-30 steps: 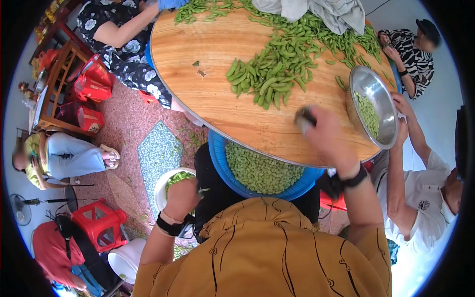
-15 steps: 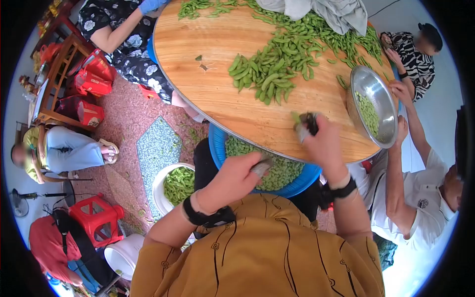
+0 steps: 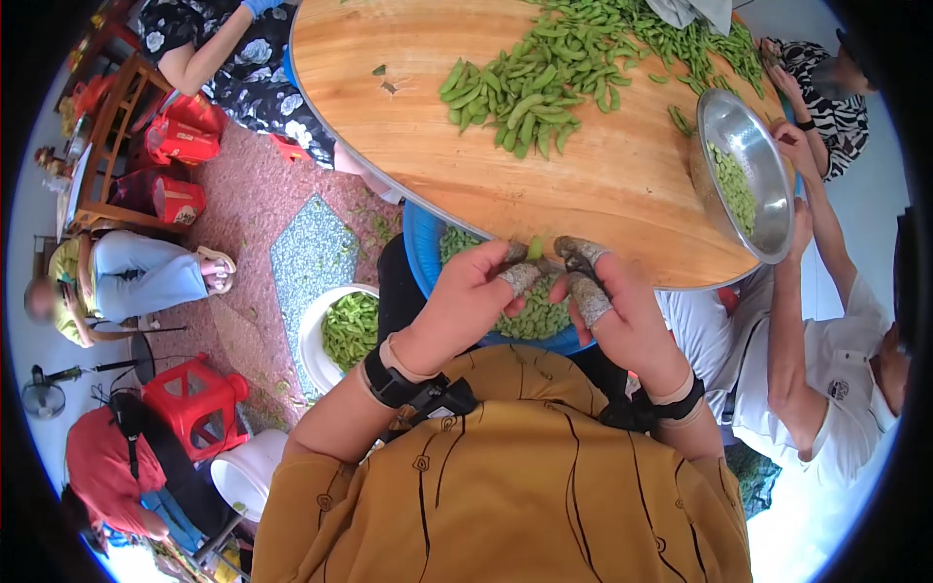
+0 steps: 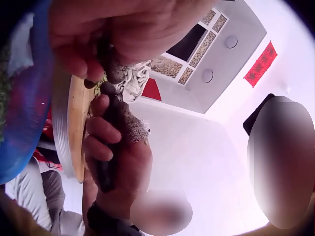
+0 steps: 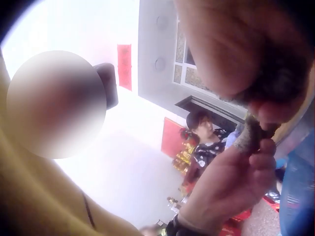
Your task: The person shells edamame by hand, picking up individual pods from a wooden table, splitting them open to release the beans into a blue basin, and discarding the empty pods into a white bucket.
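Note:
My left hand [image 3: 465,296] and right hand [image 3: 627,316] meet over the blue basin [image 3: 418,255], beside the table's near edge. Worn grey wrappings cover the thumb and index finger of each hand. A green edamame pod [image 3: 535,247] sticks up from the left hand's pinched fingertips. The right hand's thumb and index finger come together right at the pod's other side; their grip is partly hidden. In the left wrist view, the fingertips of both hands almost touch. Shelled beans [image 3: 535,319] lie in the basin under the hands.
Edamame pods [image 3: 525,102] lie heaped on the round wooden table [image 3: 369,126]. A steel bowl [image 3: 714,180] of shelled beans tilts at its right edge, near another person's hands. A white bucket [image 3: 313,335] of green pods stands at left, near a red stool [image 3: 199,403].
My left hand has moved from beside the white bucket to above the basin. The right hand has come back from the tabletop with a pod, and the two hands now meet.

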A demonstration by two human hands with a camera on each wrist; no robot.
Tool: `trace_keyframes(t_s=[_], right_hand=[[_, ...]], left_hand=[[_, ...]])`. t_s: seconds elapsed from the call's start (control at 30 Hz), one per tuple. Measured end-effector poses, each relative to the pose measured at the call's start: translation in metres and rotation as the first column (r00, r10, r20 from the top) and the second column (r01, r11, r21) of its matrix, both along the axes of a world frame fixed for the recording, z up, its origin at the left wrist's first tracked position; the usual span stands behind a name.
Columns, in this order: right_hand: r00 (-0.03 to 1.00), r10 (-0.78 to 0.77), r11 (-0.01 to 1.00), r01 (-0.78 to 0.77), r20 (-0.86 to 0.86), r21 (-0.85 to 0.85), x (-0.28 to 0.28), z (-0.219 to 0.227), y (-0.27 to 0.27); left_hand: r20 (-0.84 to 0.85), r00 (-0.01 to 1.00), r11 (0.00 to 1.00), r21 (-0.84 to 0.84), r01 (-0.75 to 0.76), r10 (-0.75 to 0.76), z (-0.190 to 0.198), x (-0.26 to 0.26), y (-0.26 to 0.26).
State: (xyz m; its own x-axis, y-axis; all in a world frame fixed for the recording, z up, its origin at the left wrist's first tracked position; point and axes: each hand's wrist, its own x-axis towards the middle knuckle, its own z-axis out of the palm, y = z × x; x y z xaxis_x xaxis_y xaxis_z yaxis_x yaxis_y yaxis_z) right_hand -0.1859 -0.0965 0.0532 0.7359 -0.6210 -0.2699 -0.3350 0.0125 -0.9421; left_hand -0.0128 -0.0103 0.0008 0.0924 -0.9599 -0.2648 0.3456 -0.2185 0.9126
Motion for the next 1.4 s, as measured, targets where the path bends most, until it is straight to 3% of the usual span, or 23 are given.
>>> trace_keyframes(t_s=[0.23, 0.3, 0.33, 0.4, 0.43, 0.5, 0.53, 0.57, 0.6, 0.67, 0.77, 0.83, 0.87, 0.93, 0.97, 1.03, 1.07, 1.13, 1.17, 1.2, 1.23, 1.33, 1.4], right_hand=[[0.994, 0.082, 0.996, -0.08, -0.067, 0.036, 0.001, -0.005, 0.001], [0.998, 0.051, 0.998, -0.052, 0.022, 0.024, 0.001, -0.009, 0.002], [0.999, 0.049, 0.998, -0.049, 0.021, 0.026, 0.001, -0.011, 0.002], [0.997, 0.055, 0.997, -0.057, 0.045, 0.05, 0.002, -0.014, 0.001], [0.998, 0.052, 0.997, -0.054, 0.043, 0.052, 0.001, -0.015, -0.001], [0.994, -0.026, 0.878, -0.026, 0.103, 0.478, -0.002, -0.016, -0.004], [0.995, -0.027, 0.876, -0.024, 0.1, 0.482, -0.004, -0.014, -0.005], [0.992, -0.039, 0.799, -0.042, 0.122, 0.6, -0.006, -0.01, -0.005], [0.988, -0.055, 0.707, -0.063, 0.143, 0.705, -0.007, -0.008, -0.005], [0.991, -0.037, 0.747, -0.058, 0.129, 0.662, -0.008, -0.015, -0.003], [0.998, 0.018, 0.835, -0.044, 0.052, 0.548, -0.007, -0.018, -0.002], [0.998, 0.058, 0.877, -0.046, -0.01, 0.479, -0.004, -0.016, -0.002], [0.996, 0.075, 0.89, -0.048, -0.042, 0.454, -0.003, -0.013, -0.001], [0.993, 0.091, 0.903, -0.053, -0.07, 0.427, -0.002, -0.013, 0.0], [0.993, 0.083, 0.913, -0.044, -0.078, 0.405, -0.003, -0.015, 0.002], [0.993, 0.076, 0.923, -0.038, -0.085, 0.384, -0.003, -0.021, 0.005], [0.996, 0.07, 0.926, -0.041, -0.062, 0.375, -0.004, -0.024, 0.006], [0.997, 0.062, 0.929, -0.043, -0.039, 0.368, -0.005, -0.03, 0.009], [0.998, 0.056, 0.927, -0.046, -0.018, 0.374, -0.007, -0.033, 0.009], [0.999, 0.051, 0.924, -0.048, 0.003, 0.379, -0.009, -0.035, 0.01], [0.999, 0.05, 0.922, -0.046, 0.001, 0.384, -0.011, -0.035, 0.011], [0.999, 0.054, 0.896, -0.049, 0.001, 0.441, -0.014, -0.034, 0.011], [0.992, 0.057, 0.998, -0.061, -0.115, -0.029, -0.013, -0.035, 0.013]], left_hand=[[0.104, 0.994, 0.998, -0.047, 0.036, -0.031, 0.0, -0.002, 0.005], [0.388, 0.921, 0.99, -0.125, 0.066, -0.012, -0.002, -0.001, 0.008], [0.387, 0.922, 0.99, -0.123, 0.068, -0.015, -0.001, 0.0, 0.008], [0.862, 0.486, 0.941, -0.27, 0.202, 0.143, 0.004, 0.002, 0.009], [0.862, 0.488, 0.942, -0.268, 0.204, 0.14, 0.002, 0.002, 0.009], [0.874, 0.456, 0.923, -0.303, 0.235, 0.171, -0.003, 0.004, 0.011], [0.873, 0.458, 0.925, -0.3, 0.235, 0.167, -0.003, 0.007, 0.012], [0.488, 0.868, 0.969, -0.156, 0.193, -0.094, -0.002, 0.011, 0.012], [-0.105, 0.966, 0.971, -0.008, 0.238, -0.237, -0.002, 0.013, 0.012], [-0.248, 0.944, 0.974, 0.012, 0.228, -0.218, -0.006, 0.011, 0.014], [-0.038, 0.975, 0.975, 0.032, 0.219, -0.218, -0.008, 0.005, 0.013], [0.317, 0.924, 0.975, -0.002, 0.224, -0.212, -0.015, 0.004, 0.012], [0.318, 0.924, 0.975, 0.0, 0.223, -0.211, -0.014, 0.005, 0.013], [0.733, 0.656, 0.951, -0.038, 0.305, -0.181, -0.003, 0.009, 0.012], [0.735, 0.653, 0.952, -0.038, 0.305, -0.18, -0.006, 0.008, 0.013], [0.926, 0.357, 0.897, -0.257, 0.36, 0.122, -0.017, 0.002, 0.017], [0.927, 0.355, 0.898, -0.255, 0.359, 0.122, -0.022, 0.001, 0.017], [0.834, 0.543, 0.908, -0.296, 0.295, 0.096, -0.025, -0.001, 0.017], [0.835, 0.543, 0.909, -0.294, 0.296, 0.093, -0.024, 0.001, 0.019], [0.437, 0.886, 0.979, -0.05, 0.199, -0.158, -0.016, 0.004, 0.02], [-0.138, 0.968, 0.946, 0.219, 0.238, -0.212, -0.012, 0.006, 0.02], [-0.195, 0.935, 0.92, 0.206, 0.335, -0.297, -0.01, 0.007, 0.019], [-0.064, 0.94, 0.918, 0.202, 0.34, -0.334, -0.011, -0.001, 0.02]])
